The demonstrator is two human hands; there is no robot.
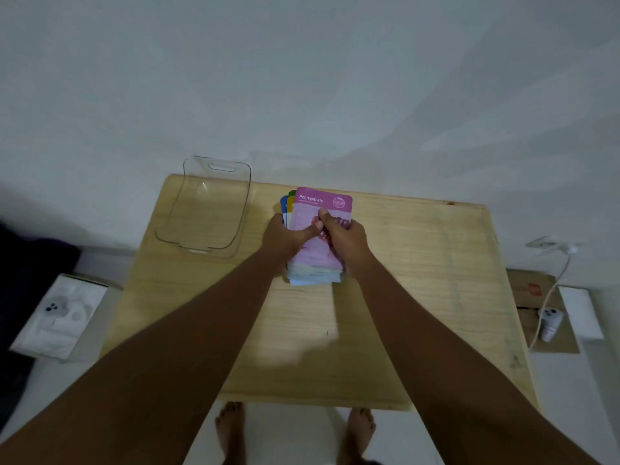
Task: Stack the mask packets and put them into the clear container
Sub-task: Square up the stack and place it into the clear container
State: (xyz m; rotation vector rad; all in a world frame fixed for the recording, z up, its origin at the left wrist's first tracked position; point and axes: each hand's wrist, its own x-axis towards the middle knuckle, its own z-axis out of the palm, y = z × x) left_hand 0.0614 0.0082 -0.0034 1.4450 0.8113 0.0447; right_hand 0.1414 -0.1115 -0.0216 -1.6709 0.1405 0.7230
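Head view: a stack of mask packets (315, 236), pink "Pomegranate" packet on top with blue, green and yellow edges fanned at its far left, lay at the far middle of the wooden tabletop (419, 280); the left hand (285, 238) closed its grip on the stack's left edge, thumb across the top packet, and the right hand (345, 238) closed its grip on the right side, thumb pressed on the pink face. The clear container (204, 209) stood empty at the tabletop's far left corner, apart from the stack, to its left. Beside the tabletop were a white box (60, 317) on the left and brown cardboard (543, 310) with a white cable (553, 290) on the right.
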